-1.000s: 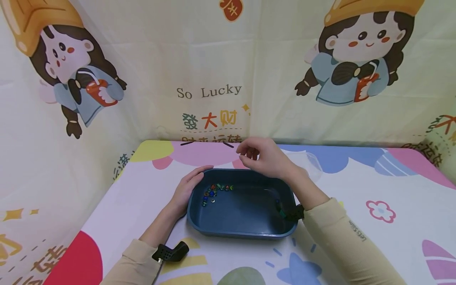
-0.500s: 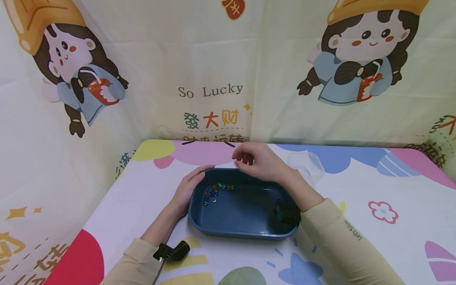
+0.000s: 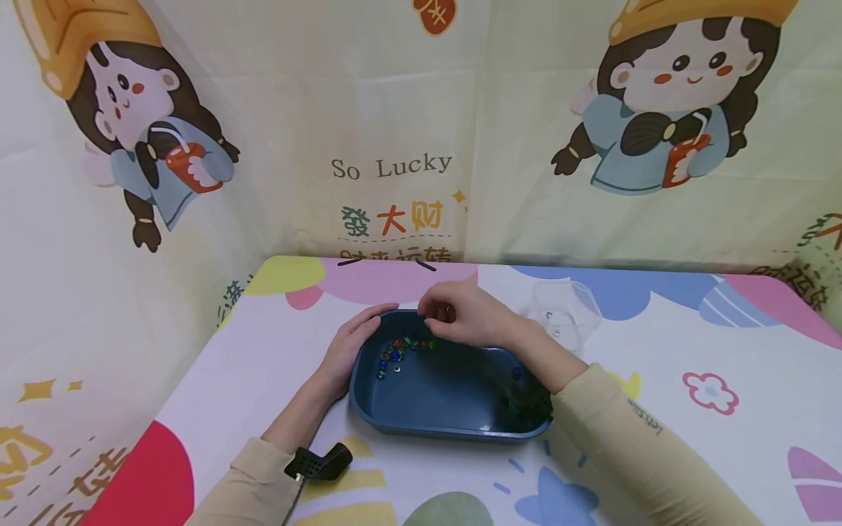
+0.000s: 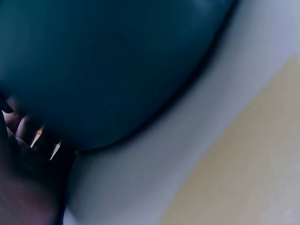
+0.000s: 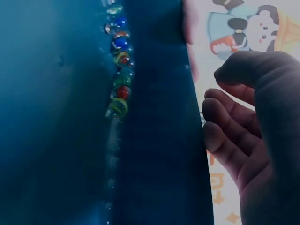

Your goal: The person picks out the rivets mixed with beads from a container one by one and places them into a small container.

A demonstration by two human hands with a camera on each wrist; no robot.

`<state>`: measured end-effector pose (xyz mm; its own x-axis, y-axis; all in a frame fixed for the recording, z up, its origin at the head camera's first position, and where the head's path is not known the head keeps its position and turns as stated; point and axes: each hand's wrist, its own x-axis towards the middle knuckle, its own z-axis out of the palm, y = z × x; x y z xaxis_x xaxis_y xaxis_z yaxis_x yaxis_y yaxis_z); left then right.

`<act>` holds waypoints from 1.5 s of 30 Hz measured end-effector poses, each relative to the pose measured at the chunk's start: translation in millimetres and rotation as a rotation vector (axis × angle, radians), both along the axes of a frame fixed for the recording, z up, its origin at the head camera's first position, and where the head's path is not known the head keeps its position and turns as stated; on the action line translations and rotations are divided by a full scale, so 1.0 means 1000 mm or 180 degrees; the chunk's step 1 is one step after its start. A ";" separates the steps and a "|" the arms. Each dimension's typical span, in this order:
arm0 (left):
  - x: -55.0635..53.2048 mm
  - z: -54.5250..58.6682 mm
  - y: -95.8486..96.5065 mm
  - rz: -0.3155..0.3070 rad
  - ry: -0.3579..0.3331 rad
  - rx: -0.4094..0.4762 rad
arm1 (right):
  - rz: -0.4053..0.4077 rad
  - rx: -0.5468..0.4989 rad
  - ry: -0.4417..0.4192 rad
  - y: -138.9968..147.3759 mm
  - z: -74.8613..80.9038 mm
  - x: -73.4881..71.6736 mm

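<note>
A dark blue rectangular tub [image 3: 454, 431] sits on the table in the head view. Several coloured glass marbles [image 3: 395, 356] lie along its far left corner, with a small silvery bead [image 3: 397, 370] beside them. My left hand [image 3: 342, 351] rests against the tub's left side, its fingers straight along the far left corner. Over the far rim hovers my right hand [image 3: 470, 314], its fingers loosely bent. The right wrist view shows nothing between its thumb and fingers, and the row of marbles [image 5: 121, 58] lies to their left. The left wrist view is dark and blurred.
Behind my right forearm stands a clear plastic box [image 3: 572, 307], with small shiny bits in it. A patterned cloth [image 3: 658, 380] covers the table, and a printed curtain [image 3: 500, 146] hangs behind it. A dark blue spot [image 3: 516, 372] shows at the tub's right end.
My right hand has come down and slightly left, nearer the tub's far rim. More of the clear box has come into view. The left hand and the marbles have stayed in place.
</note>
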<state>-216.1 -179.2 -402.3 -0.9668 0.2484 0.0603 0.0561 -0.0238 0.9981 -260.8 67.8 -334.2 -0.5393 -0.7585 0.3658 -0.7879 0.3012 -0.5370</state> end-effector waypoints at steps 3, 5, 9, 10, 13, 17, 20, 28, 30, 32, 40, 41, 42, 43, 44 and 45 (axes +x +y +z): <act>0.000 0.000 0.000 -0.0011 0.0004 0.0002 | 0.0095 0.0060 -0.0080 -0.003 -0.003 0.001; 0.000 0.000 0.000 -0.0020 0.0006 0.0008 | 0.0154 0.0076 -0.0116 -0.004 -0.005 0.001; 0.000 0.000 0.000 -0.0041 0.0003 0.0023 | 0.0291 0.0075 -0.0144 -0.007 -0.007 0.001; 0.000 0.000 0.000 -0.0046 0.0000 0.0030 | 0.0320 0.0074 -0.0147 -0.007 -0.008 0.002; 0.001 0.001 0.000 -0.0049 -0.0008 0.0049 | 0.0409 0.0044 -0.0136 -0.009 -0.009 0.002; 0.001 0.001 0.000 -0.0046 -0.0020 0.0064 | 0.0458 -0.0020 -0.0128 -0.011 -0.012 0.003; 0.000 0.001 0.001 -0.0049 -0.0024 0.0060 | 0.0485 -0.0071 -0.0123 -0.012 -0.013 0.002; -0.001 -0.001 0.000 -0.0036 0.0007 -0.0021 | 0.0566 -0.0033 -0.0229 -0.016 -0.020 0.002; -0.001 -0.001 -0.001 -0.0037 -0.0001 -0.0023 | 0.0575 0.0045 -0.0294 -0.017 -0.022 0.003; -0.001 -0.001 -0.002 -0.0036 -0.0022 -0.0006 | 0.0598 0.0120 -0.0373 -0.019 -0.025 0.003; 0.000 -0.001 -0.003 -0.0004 -0.0047 -0.0022 | 0.0687 0.0473 -0.0412 -0.026 -0.028 0.007; 0.000 -0.001 -0.003 -0.0006 -0.0047 -0.0028 | 0.0717 0.0514 -0.0393 -0.027 -0.028 0.008; 0.000 -0.001 -0.002 -0.0003 -0.0046 -0.0028 | 0.0742 0.0555 -0.0365 -0.028 -0.027 0.009; 0.000 -0.001 -0.002 -0.0006 -0.0049 -0.0021 | 0.0762 0.0592 -0.0344 -0.028 -0.027 0.009; 0.000 -0.001 -0.001 -0.0011 -0.0049 -0.0019 | 0.0787 0.0623 -0.0327 -0.029 -0.027 0.010; 0.000 -0.001 -0.001 -0.0026 -0.0051 -0.0010 | 0.0803 0.0657 -0.0304 -0.030 -0.027 0.010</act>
